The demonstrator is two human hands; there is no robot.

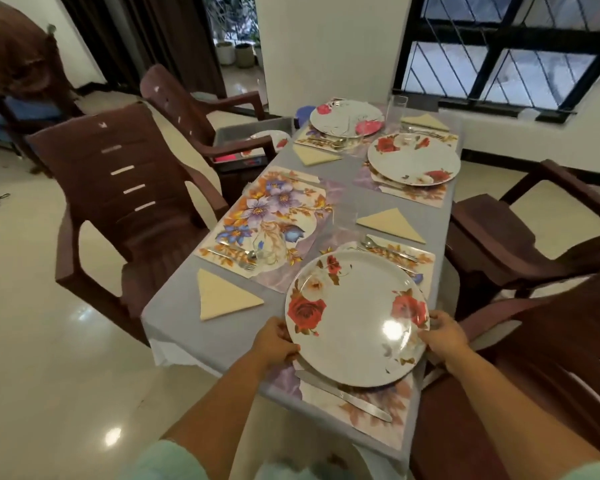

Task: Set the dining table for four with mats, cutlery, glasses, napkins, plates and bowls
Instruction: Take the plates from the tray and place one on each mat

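Both my hands hold a white plate with red roses (355, 317) over the near right floral mat (368, 407). My left hand (274, 342) grips its left rim and my right hand (442, 336) grips its right rim. A knife (343, 396) lies on that mat below the plate; a spoon and fork (385, 249) lie beyond it. The near left mat (267, 213) bears cutlery and a clear glass (269, 247) but no plate. Two far mats carry plates (413, 159) (346, 118). Yellow folded napkins (224, 296) (390, 225) lie beside the mats.
The table has a grey cloth (174, 317). Brown plastic chairs stand on the left (125, 188) and right (541, 223). A grey crate (253, 133) with another plate sits on the far left chair. A tall glass (397, 110) stands at the far end by the window.
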